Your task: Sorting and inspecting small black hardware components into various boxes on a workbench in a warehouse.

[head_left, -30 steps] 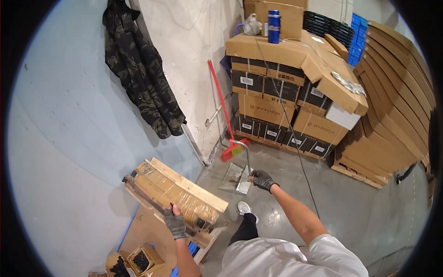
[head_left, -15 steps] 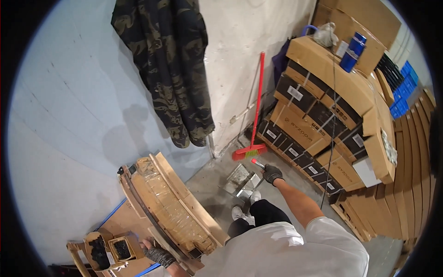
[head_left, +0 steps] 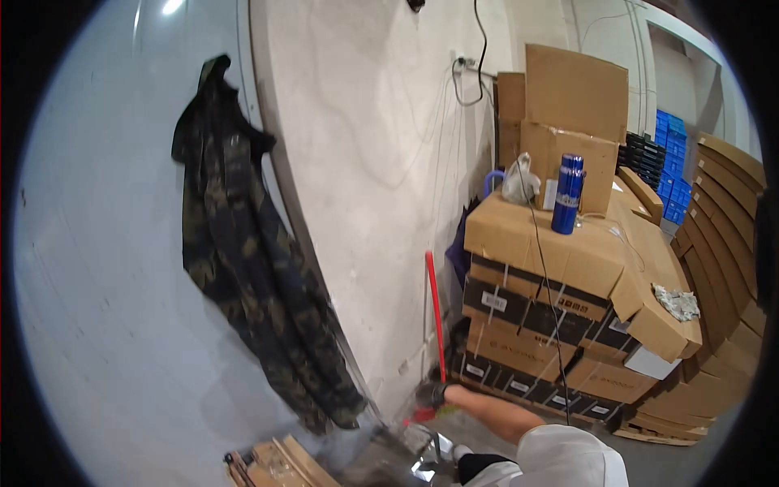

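Note:
My right hand [head_left: 431, 394], in a dark grey glove, reaches forward low by the wall corner. Its fingers look closed around the handle end of a metal dustpan [head_left: 415, 441], though blur and the hand itself hide most of that handle. The pan lies on the floor just below the hand, beside my shoe. Close behind the hand stands a broom with a red stick [head_left: 436, 316], leaning on the white wall; its red head is partly covered by my glove. My left hand is out of the picture.
A camouflage jacket [head_left: 251, 243] hangs on the pale wall at left. Stacked cartons [head_left: 519, 345] fill the right, topped by a blue flask [head_left: 568, 195] and a plastic bag [head_left: 521, 180]. A black cable [head_left: 552, 300] hangs before them. Wrapped cardboard [head_left: 280, 467] shows at the lower edge.
The view has tilted upward, so the floor and dustpan sit lower. My right hand has moved forward and left, closer to the broom. My left hand has left the picture.

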The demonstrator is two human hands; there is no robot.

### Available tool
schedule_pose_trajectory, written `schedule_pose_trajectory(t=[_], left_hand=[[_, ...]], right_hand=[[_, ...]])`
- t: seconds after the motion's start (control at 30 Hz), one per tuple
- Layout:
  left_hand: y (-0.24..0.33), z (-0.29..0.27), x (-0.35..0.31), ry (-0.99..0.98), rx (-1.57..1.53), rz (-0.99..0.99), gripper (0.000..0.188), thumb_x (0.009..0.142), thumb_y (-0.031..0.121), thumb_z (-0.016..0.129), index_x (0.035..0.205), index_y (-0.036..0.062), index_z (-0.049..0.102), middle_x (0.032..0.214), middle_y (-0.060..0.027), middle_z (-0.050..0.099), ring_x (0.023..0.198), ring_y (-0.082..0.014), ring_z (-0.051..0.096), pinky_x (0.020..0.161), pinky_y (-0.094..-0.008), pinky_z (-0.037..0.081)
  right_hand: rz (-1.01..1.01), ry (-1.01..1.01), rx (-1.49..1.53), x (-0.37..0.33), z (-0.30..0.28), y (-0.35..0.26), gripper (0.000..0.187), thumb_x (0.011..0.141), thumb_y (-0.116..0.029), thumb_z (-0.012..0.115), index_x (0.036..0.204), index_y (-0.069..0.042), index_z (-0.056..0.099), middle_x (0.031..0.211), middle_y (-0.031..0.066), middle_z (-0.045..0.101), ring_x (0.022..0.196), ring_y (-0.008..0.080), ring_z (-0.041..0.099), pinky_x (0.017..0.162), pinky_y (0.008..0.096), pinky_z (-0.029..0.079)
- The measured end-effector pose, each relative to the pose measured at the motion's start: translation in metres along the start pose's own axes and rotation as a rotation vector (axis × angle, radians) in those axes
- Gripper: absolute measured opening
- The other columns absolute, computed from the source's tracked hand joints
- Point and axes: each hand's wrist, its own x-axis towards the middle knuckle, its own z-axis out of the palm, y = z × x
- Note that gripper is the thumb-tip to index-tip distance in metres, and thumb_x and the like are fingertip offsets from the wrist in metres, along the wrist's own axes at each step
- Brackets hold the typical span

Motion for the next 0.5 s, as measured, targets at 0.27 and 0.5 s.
schedule_pose_trajectory(t=[0.27,0.5], left_hand=[[0.048,0.001,0.007,-0.217,-0.297,-0.052,0.040,0.094,0.035,0.053,0.117,0.0022,0.050,0.081,-0.0044,0.060,0.069,-0.0139,0.051,0.064,-0.0281,0.044],[0.060,0.056,-0.027,-0.379,-0.539,-0.103,0.047,0.094,0.039,0.050,0.124,0.0023,0.046,0.074,-0.0030,0.058,0.060,-0.0127,0.048,0.058,-0.0272,0.042]], right_hand=[[-0.086,1.566,0.932,-0.015,-0.525,0.079,0.034,0.089,-0.038,0.056,0.079,-0.005,0.058,0.067,0.0062,0.060,0.058,0.0159,0.058,0.051,0.0291,0.047],[0.438,1.813,-0.263,-0.040,-0.745,0.235,0.019,0.081,-0.016,0.061,0.098,-0.007,0.061,0.082,0.0150,0.064,0.082,0.0283,0.065,0.072,0.0392,0.053]])
